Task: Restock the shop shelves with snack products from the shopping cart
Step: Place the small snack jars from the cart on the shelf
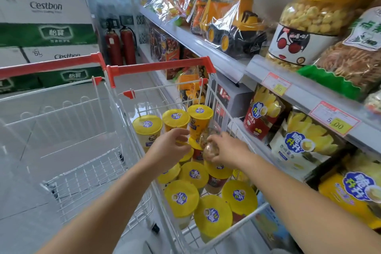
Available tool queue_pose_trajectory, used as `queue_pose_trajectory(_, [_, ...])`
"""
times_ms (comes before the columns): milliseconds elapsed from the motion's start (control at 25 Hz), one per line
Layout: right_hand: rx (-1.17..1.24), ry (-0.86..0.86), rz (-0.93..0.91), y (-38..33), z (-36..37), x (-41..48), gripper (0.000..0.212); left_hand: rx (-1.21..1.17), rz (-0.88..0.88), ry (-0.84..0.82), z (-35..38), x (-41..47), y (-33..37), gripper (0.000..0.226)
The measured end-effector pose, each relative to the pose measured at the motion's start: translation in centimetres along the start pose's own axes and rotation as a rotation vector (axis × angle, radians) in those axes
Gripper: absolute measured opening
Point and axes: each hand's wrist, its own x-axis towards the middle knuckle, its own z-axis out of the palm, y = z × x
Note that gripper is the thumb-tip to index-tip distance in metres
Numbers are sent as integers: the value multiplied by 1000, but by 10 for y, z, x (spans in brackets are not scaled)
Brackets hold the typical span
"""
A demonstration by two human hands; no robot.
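Right hand [229,150] gripping clear snack bag [207,150], left hand [170,146] over yellow-lidded cups [181,198] in cart [158,67]

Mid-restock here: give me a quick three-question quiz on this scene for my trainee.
1. True or false: the yellow-lidded snack cups sit in the right-hand cart.
2. The right hand grips: A) a tin can B) a clear snack bag C) a banana.
3. Fill in: the plastic-wrapped item left of the snack jar is a ___.
Key: 1 true; 2 B; 3 toy truck.
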Motion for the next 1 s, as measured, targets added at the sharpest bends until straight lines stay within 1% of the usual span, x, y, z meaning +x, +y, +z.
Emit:
queue_pose_trajectory(80, [448, 3, -80, -2, -11, -8, 66, 122, -3, -109, 1, 1, 0, 72])
queue_pose_trajectory(120, [655, -32, -119, -5, -18, -12, 64, 163, 8, -143, 1, 1, 1, 84])
queue_pose_trajectory(160, [810, -88, -148, -9, -23, -15, 59, 201, 24, -150, 2, 1, 2, 89])
queue_pose_trajectory(200, [922, -138, -152, -12, -27, -15, 52, 230, 36, -125, 3, 0, 2, 88])
queue_pose_trajectory(240, [972, -148, -126, -14, -27, -11, 46, 245, 39, -84, 4, -1, 2, 82])
queue_pose_trajectory(280, [956, -101, -73, -14, -25, -2, 47, 232, 36, -43, 5, -2, 3, 76])
queue_pose_trajectory(320, [847, -12, -10, -10, -20, 11, 49, 189, 32, -12, 6, -2, 3, 71])
queue_pose_trajectory(360, [642, 58, 39, -6, -13, 22, 48, 136, 39, 15, 7, -3, 2, 69])
queue_pose_trajectory(400, [427, 80, 65, -2, -4, 32, 45, 93, 50, 38, 7, -3, 0, 68])
queue_pose_trajectory(440, [272, 70, 72, -1, 7, 39, 43, 69, 60, 61, 7, -4, 0, 68])
queue_pose_trajectory(480, [188, 51, 77, 0, 16, 43, 43, 56, 69, 76, 6, -5, 0, 68])
queue_pose_trajectory(520, [156, 51, 91, 1, 25, 45, 42, 45, 77, 85, 6, -5, -1, 67])
queue_pose_trajectory(560, [148, 88, 101, 1, 33, 46, 43, 29, 82, 88, 6, -6, 0, 65])
queue_pose_trajectory(680, [168, 207, 120, 1, 43, 49, 49, -31, 91, 109, 4, -8, 1, 55])
queue_pose_trajectory(760, [204, 236, 125, -1, 43, 47, 47, -46, 106, 120, 4, -9, 0, 52])
queue_pose_trajectory(800, [265, 244, 128, -2, 41, 43, 44, -56, 108, 125, 4, -9, -1, 53])
queue_pose_trajectory(880, [476, 279, 133, -2, 29, 29, 40, -96, 107, 139, 4, -10, -2, 53])
queue_pose_trajectory(960, [735, 329, 124, 0, 12, 4, 38, -165, 101, 146, 0, -10, -2, 53])
queue_pose_trajectory(1000, [861, 351, 108, 2, 5, -12, 36, -222, 92, 146, -2, -10, -2, 58])
